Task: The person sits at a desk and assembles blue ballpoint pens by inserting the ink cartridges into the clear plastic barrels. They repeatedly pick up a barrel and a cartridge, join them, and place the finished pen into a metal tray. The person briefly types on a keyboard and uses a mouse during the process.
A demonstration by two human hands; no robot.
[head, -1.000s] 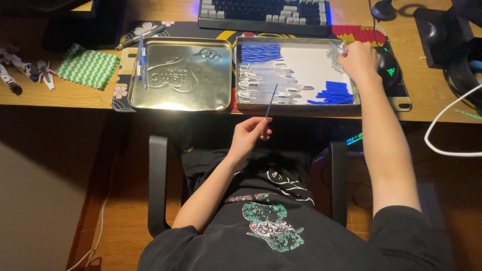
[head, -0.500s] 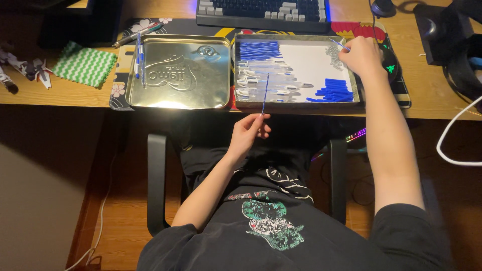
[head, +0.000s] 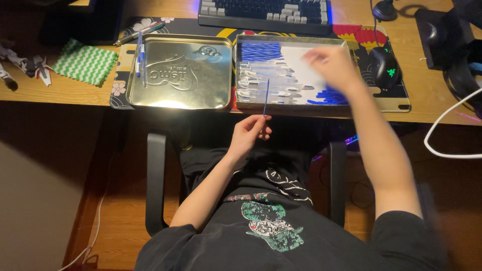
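My left hand (head: 249, 133) pinches the lower end of a thin blue stick (head: 266, 98) and holds it upright at the near edge of the desk. The stick's tip points over an open metal tray (head: 291, 107). In the tray lie rows of blue and white sticks (head: 261, 51) on a white base. My right hand (head: 331, 65) hovers over the middle right of the tray, blurred by motion. I cannot tell if it holds anything.
A gold embossed tin lid (head: 178, 73) lies left of the tray, with pens (head: 140, 55) on its left rim. Beyond are a keyboard (head: 263, 10), a mouse (head: 385, 68) and a green zigzag cloth (head: 85, 62). A white cable (head: 442, 130) hangs at right. Chair arms (head: 155, 180) flank my lap.
My right hand has swept from the tray's far right corner toward its middle. My left hand keeps the blue stick in nearly the same place.
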